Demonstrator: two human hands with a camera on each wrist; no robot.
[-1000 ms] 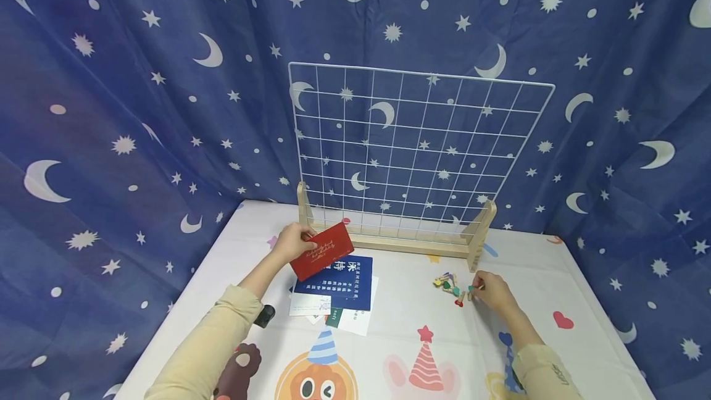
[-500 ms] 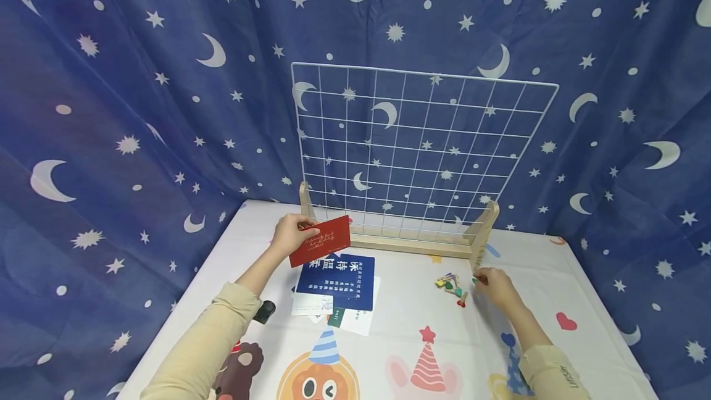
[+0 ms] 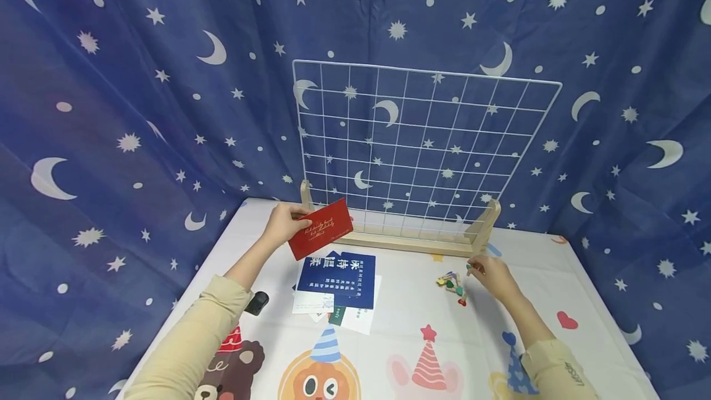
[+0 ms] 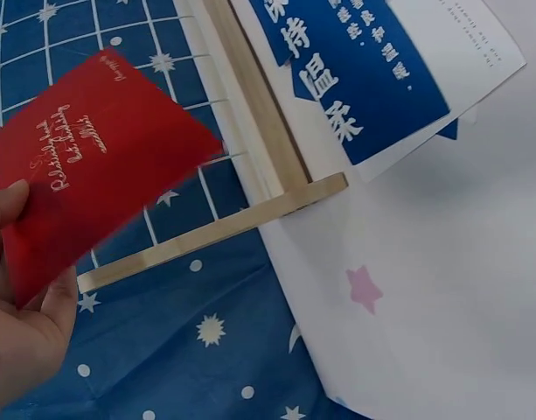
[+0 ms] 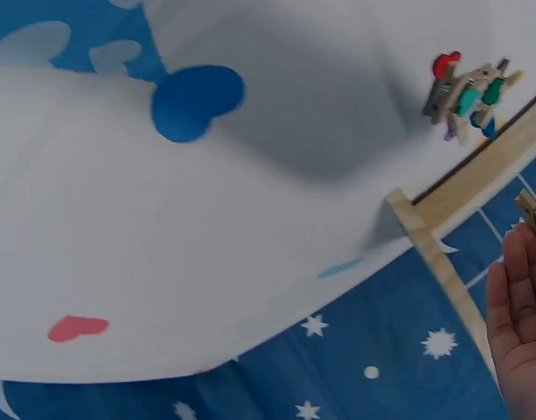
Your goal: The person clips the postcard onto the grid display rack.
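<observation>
A red card with gold script is pinched at its left end by my left hand, above the stack of cards and before the grid's left foot. Beneath it on the table lies a blue card with white characters, overlapping several paler cards. My right hand pinches a small wooden clothespin, its tip poking past the fingers in the right wrist view. Just left of that hand in the head view sits a small pile of clothespins with coloured ornaments. The white wire grid stands behind both hands.
The grid rises from a wooden base with upright feet at both ends. A small black object lies by the left forearm. A blue star-patterned curtain hangs behind the table with its cartoon-printed cover.
My left hand has raised the red card up and away from the stack, towards the grid. My right hand has lifted a clothespin from beside the pile and moved slightly up.
</observation>
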